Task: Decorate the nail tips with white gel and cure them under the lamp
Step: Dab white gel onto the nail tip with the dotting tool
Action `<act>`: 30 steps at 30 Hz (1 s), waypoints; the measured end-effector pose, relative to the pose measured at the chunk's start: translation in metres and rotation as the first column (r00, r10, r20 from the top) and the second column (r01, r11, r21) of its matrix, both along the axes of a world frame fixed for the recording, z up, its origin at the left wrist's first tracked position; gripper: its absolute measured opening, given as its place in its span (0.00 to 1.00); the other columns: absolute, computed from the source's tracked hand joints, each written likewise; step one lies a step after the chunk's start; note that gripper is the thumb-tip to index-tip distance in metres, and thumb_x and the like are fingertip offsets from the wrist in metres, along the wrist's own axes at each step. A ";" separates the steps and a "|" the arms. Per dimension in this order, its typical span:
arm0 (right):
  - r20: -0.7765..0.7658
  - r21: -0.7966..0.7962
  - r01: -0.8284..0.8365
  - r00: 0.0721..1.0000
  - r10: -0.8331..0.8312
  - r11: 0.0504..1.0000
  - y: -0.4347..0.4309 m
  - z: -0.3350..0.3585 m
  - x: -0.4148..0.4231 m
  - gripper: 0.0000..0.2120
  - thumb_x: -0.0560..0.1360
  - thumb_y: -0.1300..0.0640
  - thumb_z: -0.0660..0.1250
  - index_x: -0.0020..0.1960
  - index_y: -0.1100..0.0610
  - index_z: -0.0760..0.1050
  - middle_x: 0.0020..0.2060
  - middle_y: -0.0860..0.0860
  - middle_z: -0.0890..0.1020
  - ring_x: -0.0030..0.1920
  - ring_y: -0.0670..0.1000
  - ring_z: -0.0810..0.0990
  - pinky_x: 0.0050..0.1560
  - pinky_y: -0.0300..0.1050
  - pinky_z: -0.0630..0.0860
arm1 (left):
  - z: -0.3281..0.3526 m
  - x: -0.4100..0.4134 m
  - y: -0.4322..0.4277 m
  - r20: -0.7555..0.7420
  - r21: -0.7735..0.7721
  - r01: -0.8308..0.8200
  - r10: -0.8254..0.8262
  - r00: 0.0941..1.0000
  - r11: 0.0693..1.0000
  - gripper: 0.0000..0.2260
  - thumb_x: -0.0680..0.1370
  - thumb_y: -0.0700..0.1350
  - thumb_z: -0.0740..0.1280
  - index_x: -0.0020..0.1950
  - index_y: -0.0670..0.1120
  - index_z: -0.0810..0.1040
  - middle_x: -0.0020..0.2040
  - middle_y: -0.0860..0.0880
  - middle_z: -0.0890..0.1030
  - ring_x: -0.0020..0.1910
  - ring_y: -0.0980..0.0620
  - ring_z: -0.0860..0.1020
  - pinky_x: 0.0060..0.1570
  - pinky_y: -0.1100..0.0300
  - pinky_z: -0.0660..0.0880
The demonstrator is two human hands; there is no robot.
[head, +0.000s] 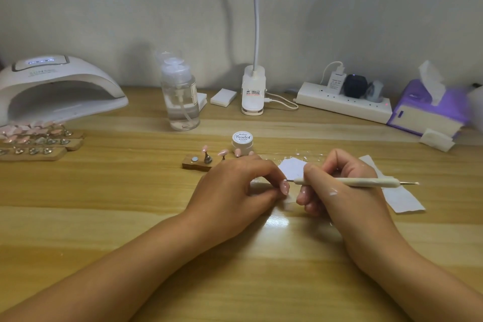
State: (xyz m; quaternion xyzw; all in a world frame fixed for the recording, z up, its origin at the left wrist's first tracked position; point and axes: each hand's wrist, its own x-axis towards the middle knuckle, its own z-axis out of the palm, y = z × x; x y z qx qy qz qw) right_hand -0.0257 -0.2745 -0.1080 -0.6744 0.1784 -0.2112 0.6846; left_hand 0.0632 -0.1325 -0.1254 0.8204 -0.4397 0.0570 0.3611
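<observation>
The left grip rests on the light wooden tabletop, thumb and forefinger closed in a pinch on a small pale pink nail tip. The right grip is curled round a slim cream-handled dotting tool with metal points at both ends. The tool lies nearly level, and its near point meets the upper edge of the pinched tip. Both hands sit close together at mid-table, with the forearms spreading out toward the viewer. Under the right hand lies a torn white sheet of paper, its ragged edge running out to the right.

Just beyond the left knuckles stands a small wooden holder block with pink tips on metal stands. Beside it is a round white gel jar with a lettered lid. Bare wood stretches from the block leftward to the long wooden strips carrying rows of pink tips, which lie in front of the mouth of the white arched curing lamp at the back left. Along the wall edge stand a clear pump bottle, a white clip-on lamp base, a white power strip and a purple tissue pack. These are well apart from the hands. The tabletop's near edge is out of view.
</observation>
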 end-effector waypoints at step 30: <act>0.000 -0.021 -0.001 1.000 0.001 1.000 -0.001 -0.002 -0.001 0.11 0.72 0.66 0.66 0.36 0.60 0.66 0.24 0.59 0.79 0.21 0.47 0.73 0.23 0.33 0.68 | 0.002 -0.003 0.000 -0.032 -0.032 -0.004 0.003 0.999 0.999 0.07 0.74 0.46 0.73 0.41 0.59 0.80 0.40 0.61 0.80 0.35 0.71 0.72 0.66 0.51 0.64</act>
